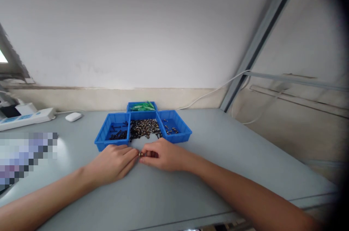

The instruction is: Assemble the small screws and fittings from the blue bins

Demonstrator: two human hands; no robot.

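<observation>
My left hand (118, 162) and my right hand (160, 154) meet low over the grey table, fingertips nearly touching. Between them is a small metallic screw-like piece (140, 154), pinched by the fingers of both hands; its exact shape is too small to make out. Just behind the hands lies a loose heap of small brass and dark metal parts (145, 127). To its left stands a blue bin (100, 138) with dark screws (118, 134) in it. On its right, another blue bin (181, 137) holds a few small metal parts (171, 130).
Behind the heap, a third blue bin (128, 106) contains green slim pieces (143, 106). At the left are a white power strip (40, 115), a white case (73, 116) and a blurred flat object (24, 154). A grey metal post (245, 64) rises on the right, with a white cable (207, 95).
</observation>
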